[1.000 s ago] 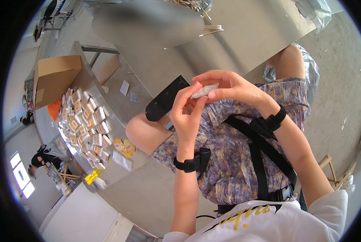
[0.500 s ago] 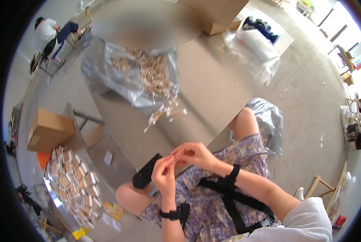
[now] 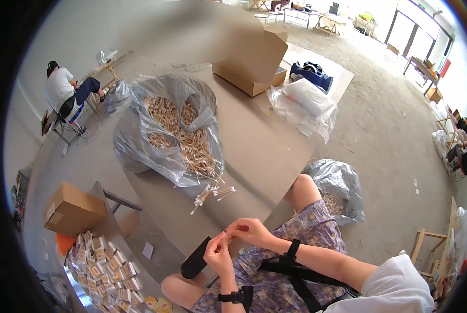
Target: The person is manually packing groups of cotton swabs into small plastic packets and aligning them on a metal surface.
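Note:
My left hand (image 3: 219, 255) and my right hand (image 3: 252, 232) meet above my lap at the near edge of the table. Both have their fingertips pinched together, and whatever lies between them is too small or hidden to make out. Just beyond, a small loose group of cotton swabs (image 3: 212, 194) lies on the grey-brown tabletop (image 3: 254, 151). Behind it sits a large open grey plastic bag (image 3: 134, 148) full of cotton swabs (image 3: 189, 141). A black flat oblong object (image 3: 195, 259) is beside my left hand.
Many small packs (image 3: 106, 268) are heaped at the lower left, near a cardboard box (image 3: 74, 208). An open carton (image 3: 249, 78) and clear plastic wrap (image 3: 306, 104) occupy the table's far side. Another grey bag (image 3: 343, 185) stands by my knee. Someone sits (image 3: 66, 94) far left.
My view has tilted upward, so more of the far room shows and the table sits lower in the picture. Both hands stay together, fingertips still pinched.

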Demonstrator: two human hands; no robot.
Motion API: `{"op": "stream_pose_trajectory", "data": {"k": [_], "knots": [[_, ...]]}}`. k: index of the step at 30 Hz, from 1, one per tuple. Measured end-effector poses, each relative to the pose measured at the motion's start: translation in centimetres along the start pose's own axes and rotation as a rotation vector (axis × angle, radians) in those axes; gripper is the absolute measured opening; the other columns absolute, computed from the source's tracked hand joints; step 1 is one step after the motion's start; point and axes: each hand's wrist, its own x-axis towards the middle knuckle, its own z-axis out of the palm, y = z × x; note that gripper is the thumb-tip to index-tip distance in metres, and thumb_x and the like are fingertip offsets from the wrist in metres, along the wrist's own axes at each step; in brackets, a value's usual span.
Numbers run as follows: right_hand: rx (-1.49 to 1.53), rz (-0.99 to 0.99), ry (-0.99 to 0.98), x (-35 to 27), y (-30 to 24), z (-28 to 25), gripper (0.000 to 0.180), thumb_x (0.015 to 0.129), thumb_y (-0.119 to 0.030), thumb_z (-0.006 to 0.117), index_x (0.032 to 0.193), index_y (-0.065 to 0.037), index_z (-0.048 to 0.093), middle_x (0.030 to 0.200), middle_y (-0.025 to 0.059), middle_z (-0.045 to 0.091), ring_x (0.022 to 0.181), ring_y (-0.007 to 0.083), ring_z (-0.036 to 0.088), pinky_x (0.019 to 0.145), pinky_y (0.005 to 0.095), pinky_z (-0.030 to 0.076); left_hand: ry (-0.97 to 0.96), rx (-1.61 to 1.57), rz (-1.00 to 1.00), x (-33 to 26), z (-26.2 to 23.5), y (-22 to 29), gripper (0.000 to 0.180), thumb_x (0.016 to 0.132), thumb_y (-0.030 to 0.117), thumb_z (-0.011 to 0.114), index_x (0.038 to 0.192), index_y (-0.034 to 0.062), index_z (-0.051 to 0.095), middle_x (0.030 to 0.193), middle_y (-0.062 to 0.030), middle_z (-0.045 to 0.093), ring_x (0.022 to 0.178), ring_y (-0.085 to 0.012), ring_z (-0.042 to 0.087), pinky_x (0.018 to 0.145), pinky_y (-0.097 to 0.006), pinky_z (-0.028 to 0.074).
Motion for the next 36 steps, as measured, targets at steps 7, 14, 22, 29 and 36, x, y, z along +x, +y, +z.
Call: {"op": "stream_pose_trajectory", "data": {"k": [7, 14, 22, 29, 36], "knots": [[0.038, -0.026, -0.007, -0.2, 0.3, 0.5, 0.011, 0.090, -0.006, 0.070, 0.095, 0.004, 0.070, 0.090, 0.0080, 0.074, 0.080, 0.0151, 0.071, 0.071, 0.0278, 0.058, 0.031, 0.025, 0.043, -0.6, -1.0, -0.7, 0.013, 0.086, 0.010, 0.077, 0.093, -0.0011, 0.077, 0.088, -0.0041, 0.074, 0.075, -0.0072, 0.061, 0.065, -0.022, 0.047], [0.172, 0.117, -0.089, 0.0, 0.1, -0.2, 0.014, 0.092, -0.006, 0.068, 0.094, 0.008, 0.065, 0.098, 0.0125, 0.073, 0.086, 0.0164, 0.072, 0.077, 0.0278, 0.059, 0.030, -0.088, -0.138, -0.3, -1.4, -1.3, 0.018, 0.082, 0.013, 0.083, 0.094, 0.0007, 0.077, 0.073, 0.0029, 0.066, 0.063, -0.0031, 0.053, 0.057, -0.019, 0.040], [0.184, 0.147, -0.244, -2.1, -4.2, -1.1, 0.011, 0.096, -0.004, 0.063, 0.101, 0.004, 0.069, 0.102, 0.0091, 0.072, 0.086, 0.0133, 0.070, 0.078, 0.0268, 0.058, -0.028, 0.046, -0.011, -2.4, -4.6, 2.3, 0.012, 0.080, 0.006, 0.081, 0.091, 0.0038, 0.075, 0.083, -0.0004, 0.069, 0.078, -0.0097, 0.060, 0.073, -0.025, 0.048], [0.128, 0.024, -0.240, -4.3, -8.2, 0.6, 0.004, 0.090, 0.004, 0.064, 0.092, 0.005, 0.068, 0.104, 0.0081, 0.064, 0.088, 0.0142, 0.067, 0.076, 0.0258, 0.057, -0.031, 0.043, 0.351, -3.3, -5.9, 5.6, 0.013, 0.076, 0.001, 0.079, 0.085, 0.0051, 0.071, 0.092, -0.0048, 0.069, 0.088, -0.0215, 0.062, 0.078, -0.032, 0.049], [0.101, -0.018, -0.266, -5.2, -10.8, 0.7, 0.003, 0.089, 0.006, 0.064, 0.091, 0.005, 0.066, 0.103, 0.0091, 0.062, 0.082, 0.0124, 0.063, 0.071, 0.0236, 0.054, 0.003, 0.033, 0.489, -4.5, -8.6, 7.0, 0.019, 0.066, -0.004, 0.078, 0.078, 0.0084, 0.070, 0.087, -0.0017, 0.070, 0.087, -0.0214, 0.061, 0.077, -0.033, 0.050]]}}
